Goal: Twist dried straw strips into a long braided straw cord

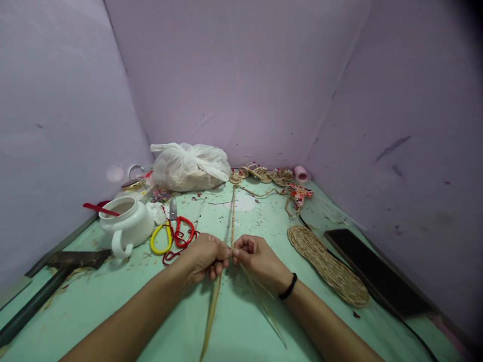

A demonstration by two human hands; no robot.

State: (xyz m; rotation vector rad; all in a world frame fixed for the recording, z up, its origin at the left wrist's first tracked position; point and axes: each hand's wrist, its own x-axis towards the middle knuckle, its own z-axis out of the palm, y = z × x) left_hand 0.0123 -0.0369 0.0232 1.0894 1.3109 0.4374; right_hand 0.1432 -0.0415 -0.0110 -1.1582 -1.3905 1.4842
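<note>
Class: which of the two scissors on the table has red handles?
The red-handled scissors, lying nearer the left hand; the other pair has yellow handles.

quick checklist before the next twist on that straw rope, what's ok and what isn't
1. Left hand pinching the straw rope: ok.
2. Right hand pinching at the same spot: ok.
3. Rope runs straight away to the far coils: ok.
4. Loose straw strands trail free toward the body: ok.
5. Scissors lie apart from the rope: ok.
6. Rope's far end fastened: cannot tell.
</note>
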